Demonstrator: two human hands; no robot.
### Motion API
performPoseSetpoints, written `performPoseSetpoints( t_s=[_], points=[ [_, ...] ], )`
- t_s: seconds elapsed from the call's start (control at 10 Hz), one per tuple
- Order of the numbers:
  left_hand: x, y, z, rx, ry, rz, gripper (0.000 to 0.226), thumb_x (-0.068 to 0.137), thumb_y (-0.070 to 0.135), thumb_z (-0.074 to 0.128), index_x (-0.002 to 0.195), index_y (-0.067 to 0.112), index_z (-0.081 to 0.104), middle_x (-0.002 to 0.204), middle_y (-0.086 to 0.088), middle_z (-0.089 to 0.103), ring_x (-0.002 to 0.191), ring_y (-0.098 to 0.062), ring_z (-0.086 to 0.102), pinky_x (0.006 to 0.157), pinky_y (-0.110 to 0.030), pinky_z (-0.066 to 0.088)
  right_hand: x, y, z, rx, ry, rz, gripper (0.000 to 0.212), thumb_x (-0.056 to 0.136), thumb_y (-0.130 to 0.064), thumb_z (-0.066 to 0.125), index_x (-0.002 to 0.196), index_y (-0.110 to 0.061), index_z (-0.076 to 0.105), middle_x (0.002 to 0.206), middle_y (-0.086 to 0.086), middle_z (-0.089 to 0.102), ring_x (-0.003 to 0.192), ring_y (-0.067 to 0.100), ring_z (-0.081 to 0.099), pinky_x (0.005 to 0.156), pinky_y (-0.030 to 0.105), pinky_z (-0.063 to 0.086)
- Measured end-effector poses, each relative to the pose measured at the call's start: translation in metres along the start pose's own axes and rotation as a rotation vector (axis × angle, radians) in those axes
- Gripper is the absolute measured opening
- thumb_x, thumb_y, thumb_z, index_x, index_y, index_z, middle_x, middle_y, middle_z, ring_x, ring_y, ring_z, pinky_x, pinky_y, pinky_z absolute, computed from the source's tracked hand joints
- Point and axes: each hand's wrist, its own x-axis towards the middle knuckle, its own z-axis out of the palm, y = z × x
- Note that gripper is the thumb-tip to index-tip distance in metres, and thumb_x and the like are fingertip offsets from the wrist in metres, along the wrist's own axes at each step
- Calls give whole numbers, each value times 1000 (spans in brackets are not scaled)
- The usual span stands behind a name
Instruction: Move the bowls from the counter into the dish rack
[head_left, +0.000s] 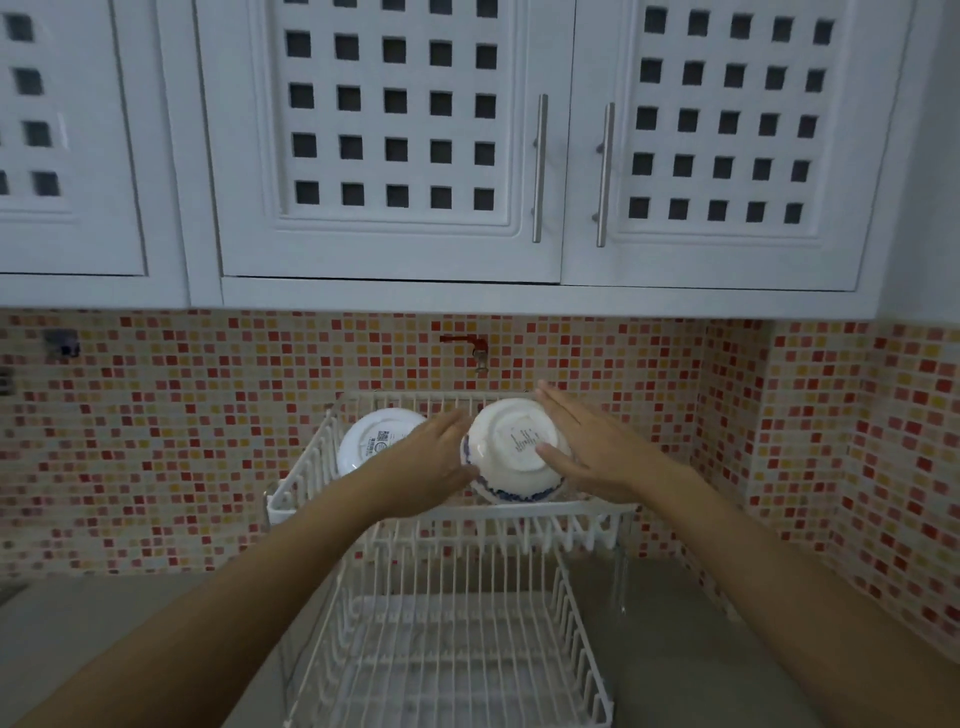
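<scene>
On the top shelf of the white rack (291, 499), two bowls stand on their sides, bottoms facing us. The left hand (431, 457) and the right hand (582, 447) press flat, fingers spread, on both sides of the blue-rimmed bowl (511, 457), the left at its 9 o'clock, the right at 3 o'clock. The plain bowl (371, 441) (with a label) sits just left. The bottom shelf rests on the grey bench (701, 649).
</scene>
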Motion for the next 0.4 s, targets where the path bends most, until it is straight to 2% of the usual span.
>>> performPoseSetpoints(
  t_s=[0.1, 0.2, 0.4],
  points=[
    [-23, -6, -8, -11, -20, -60, 65, 99, 40, 32, 150, 9, 7, 160, -7, 0, 148, -21, 3, 119, -35, 9, -5, -35, 1, 74, -16, 40, 64, 100, -44, 24, 151, -15, 0, 161, -2, -4, 147, 11, -2, 119, 31, -1],
    [-54, -21, -12, -12, -74, -164, 66, 99, 43, 25, 150, 7, 3, 160, -11, -2, 148, -23, -1, 121, -39, 7, -9, -84, 10, 121, -99, 149, 62, 100, -41, 20, 151, -10, 2, 161, 4, -4, 148, 15, -2, 120, 35, -2],
    [-98, -28, -10, 86, -110, -260, 65, 99, 43, 20, 149, 3, 4, 160, -14, 1, 148, -28, 4, 120, -46, 12, -23, -141, 16, 95, -161, 286, 65, 99, -42, 16, 150, -6, -1, 161, 10, -4, 148, 21, -4, 121, 42, 0]
  ],
)
